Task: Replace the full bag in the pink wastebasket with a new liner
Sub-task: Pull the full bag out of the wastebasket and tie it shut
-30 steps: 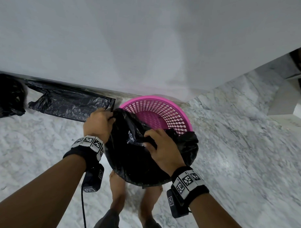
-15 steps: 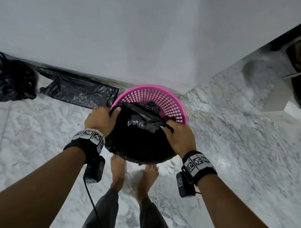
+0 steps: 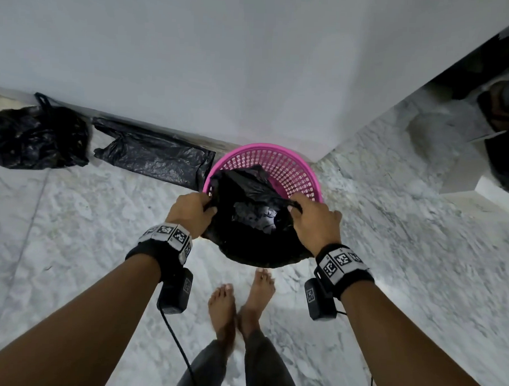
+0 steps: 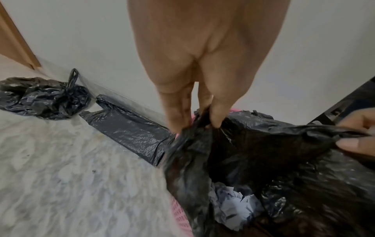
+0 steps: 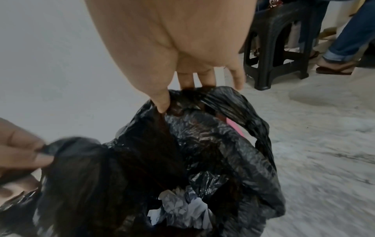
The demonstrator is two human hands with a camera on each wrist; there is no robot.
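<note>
The pink mesh wastebasket [image 3: 291, 165] stands against the wall corner. Over its near side hangs the full black bag [image 3: 254, 242], its mouth stretched open between my hands, with crumpled white paper [image 4: 235, 206] inside. My left hand [image 3: 195, 208] pinches the bag's left rim [image 4: 201, 118]. My right hand [image 3: 310, 218] pinches the right rim [image 5: 182, 97]; one bag handle loops loose beside it [image 5: 257, 128]. A flat, folded black liner [image 3: 156, 157] lies on the floor left of the basket.
A tied, filled black bag [image 3: 38, 139] sits by the wall further left. My bare feet [image 3: 238, 302] stand just below the bag. A black plastic stool [image 5: 276, 44] and another person's jeans-clad legs [image 5: 349, 36] are off to the right. The floor is marble.
Both hands have spread apart and pulled the bag's mouth open, showing the paper inside. The bag has come up and toward me from the basket, and the view has drawn back.
</note>
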